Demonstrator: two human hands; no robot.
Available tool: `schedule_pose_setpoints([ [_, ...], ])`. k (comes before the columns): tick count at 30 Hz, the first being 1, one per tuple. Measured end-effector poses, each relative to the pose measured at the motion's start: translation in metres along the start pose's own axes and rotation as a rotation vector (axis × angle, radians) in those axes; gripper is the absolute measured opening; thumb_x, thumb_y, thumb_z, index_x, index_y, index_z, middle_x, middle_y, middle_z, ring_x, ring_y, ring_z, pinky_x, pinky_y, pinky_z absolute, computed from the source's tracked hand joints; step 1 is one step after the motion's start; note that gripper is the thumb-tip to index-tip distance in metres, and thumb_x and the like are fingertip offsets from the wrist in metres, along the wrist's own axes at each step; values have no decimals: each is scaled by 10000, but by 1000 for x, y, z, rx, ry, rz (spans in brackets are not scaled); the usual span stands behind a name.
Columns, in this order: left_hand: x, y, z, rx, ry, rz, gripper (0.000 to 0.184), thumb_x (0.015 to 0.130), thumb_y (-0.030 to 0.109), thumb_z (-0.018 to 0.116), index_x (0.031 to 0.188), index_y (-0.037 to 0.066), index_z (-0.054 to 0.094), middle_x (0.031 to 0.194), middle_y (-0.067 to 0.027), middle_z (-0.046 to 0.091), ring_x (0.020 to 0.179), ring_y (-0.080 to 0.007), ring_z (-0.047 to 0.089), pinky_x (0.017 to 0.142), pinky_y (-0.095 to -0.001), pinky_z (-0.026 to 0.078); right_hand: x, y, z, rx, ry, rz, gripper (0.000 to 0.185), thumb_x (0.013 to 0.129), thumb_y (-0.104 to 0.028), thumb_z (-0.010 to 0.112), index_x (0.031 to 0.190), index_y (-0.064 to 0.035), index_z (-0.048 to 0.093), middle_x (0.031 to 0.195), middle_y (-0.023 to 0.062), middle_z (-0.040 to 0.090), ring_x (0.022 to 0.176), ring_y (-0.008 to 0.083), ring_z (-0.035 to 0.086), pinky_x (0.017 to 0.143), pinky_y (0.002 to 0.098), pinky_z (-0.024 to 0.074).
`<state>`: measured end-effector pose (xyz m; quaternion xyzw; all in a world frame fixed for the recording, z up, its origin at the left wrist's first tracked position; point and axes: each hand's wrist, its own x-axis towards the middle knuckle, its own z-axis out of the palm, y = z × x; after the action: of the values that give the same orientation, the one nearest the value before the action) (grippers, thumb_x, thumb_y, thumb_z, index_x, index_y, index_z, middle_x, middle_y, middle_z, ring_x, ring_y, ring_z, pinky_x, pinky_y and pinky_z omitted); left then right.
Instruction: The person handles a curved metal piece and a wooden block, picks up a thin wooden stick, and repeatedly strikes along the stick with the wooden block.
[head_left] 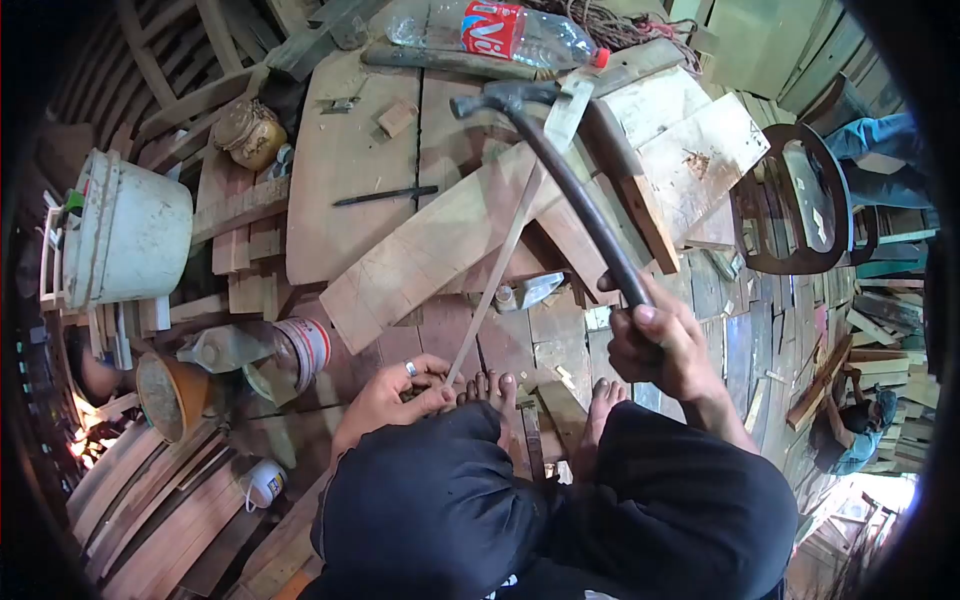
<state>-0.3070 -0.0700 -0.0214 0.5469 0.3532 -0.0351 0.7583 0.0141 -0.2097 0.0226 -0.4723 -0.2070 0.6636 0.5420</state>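
The right hand (660, 340) grips the hammer (578, 195), fingers wrapped around the lower handle. The hammer has a dark head and a long, dark, slightly curved handle; it slants forward over the boards. The left hand (400, 395) pinches a thin, pale, narrow strip (500, 265), which extends across the plank (420, 255).
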Motion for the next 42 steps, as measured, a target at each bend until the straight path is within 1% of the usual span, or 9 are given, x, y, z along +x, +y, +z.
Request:
schedule_pose_setpoints([
  [16,49,16,9,-1,-17,165,223,1053,148,615,1177,-33,652,798,-53,686,739,-98,638,655,-267,517,-17,-8,-17,-53,134,-327,748,1000,-488,585,1447,80,394,590,-31,383,401,60,325,372,257,233],
  [21,52,17,4,-221,-151,247,275,1088,168,540,1202,-64,633,799,-97,685,694,-148,637,663,-296,531,-16,-2,-15,-208,248,-412,715,1025,-466,546,1451,87,389,576,-28,360,396,70,298,386,257,257],
  [23,53,24,9,-147,-206,153,281,1076,174,568,1212,-60,641,816,-66,694,682,-93,632,629,-251,511,-18,0,-14,-251,278,-431,712,1028,-467,538,1452,85,389,573,-28,355,396,72,294,388,257,259],
  [29,68,18,30,-104,-509,48,267,1063,212,605,1188,-23,621,855,-45,712,678,-47,581,603,-210,459,-22,8,-15,245,10,-345,663,1036,-416,568,1471,38,357,551,-26,325,364,79,277,360,272,265],
  [34,67,15,37,-8,-532,37,275,1059,236,612,1203,1,608,845,-6,698,663,-44,529,607,-230,431,-19,10,-11,93,-8,-313,621,979,-316,665,1410,14,363,588,-19,371,398,84,349,388,277,258],
  [36,61,19,41,38,-489,52,295,1069,249,592,1236,6,620,830,17,696,683,-10,531,584,-197,389,-18,13,-12,123,-60,-269,599,974,-273,663,1399,16,355,724,47,462,469,122,453,416,271,350],
  [38,67,-3,39,33,-548,109,338,1070,218,590,1312,-17,579,929,-31,713,794,-64,602,695,-259,491,-18,14,-15,156,-101,-193,604,956,-241,682,1392,14,352,872,87,507,544,154,536,454,282,440],
  [40,69,-2,42,39,-609,65,391,1076,219,577,1375,-30,535,1035,-72,731,941,-95,658,824,-286,532,-19,14,-7,235,-91,-113,577,948,-215,690,1393,-37,368,851,65,478,512,120,434,442,265,365],
  [42,73,-3,45,240,-590,149,420,1073,253,579,1379,-30,527,1028,-107,732,936,-164,689,851,-318,536,-16,19,-2,414,-171,-88,497,955,-196,678,1354,-97,399,768,31,409,496,84,300,440,247,271],
])
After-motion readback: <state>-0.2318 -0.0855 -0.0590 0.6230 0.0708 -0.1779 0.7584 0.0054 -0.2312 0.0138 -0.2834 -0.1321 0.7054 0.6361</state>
